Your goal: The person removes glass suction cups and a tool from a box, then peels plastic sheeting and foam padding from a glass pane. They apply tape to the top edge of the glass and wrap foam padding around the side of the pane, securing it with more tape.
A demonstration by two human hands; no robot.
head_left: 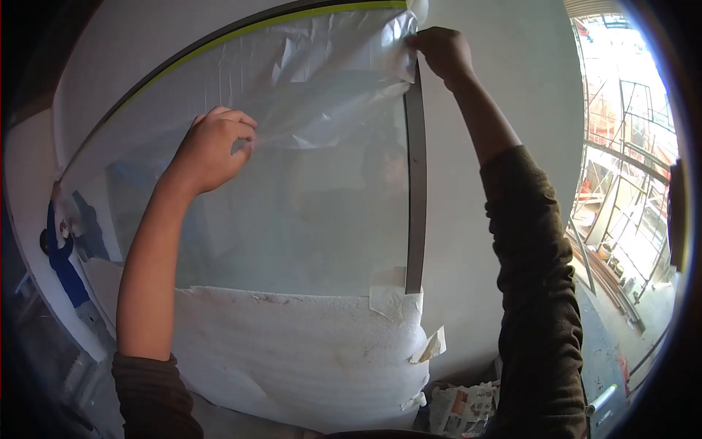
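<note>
A clear plastic film [329, 88] hangs over the upper part of a dark-framed glass pane [322, 212] set in a white wall. My left hand [212, 146] pinches the film's lower edge at the pane's upper left. My right hand [442, 51] grips the film's top right corner, next to the dark frame [416, 183]. A yellow-green tape strip [241, 33] runs along the frame's curved top edge. Both arms wear dark sleeves pushed up.
White foam sheet [292, 351] covers the pane's lower part, held by pieces of masking tape [391, 296]. Crumpled newspaper [464, 410] lies on the floor below. Another person in blue [62, 256] stands at far left. Scaffolding [621, 146] shows outside at right.
</note>
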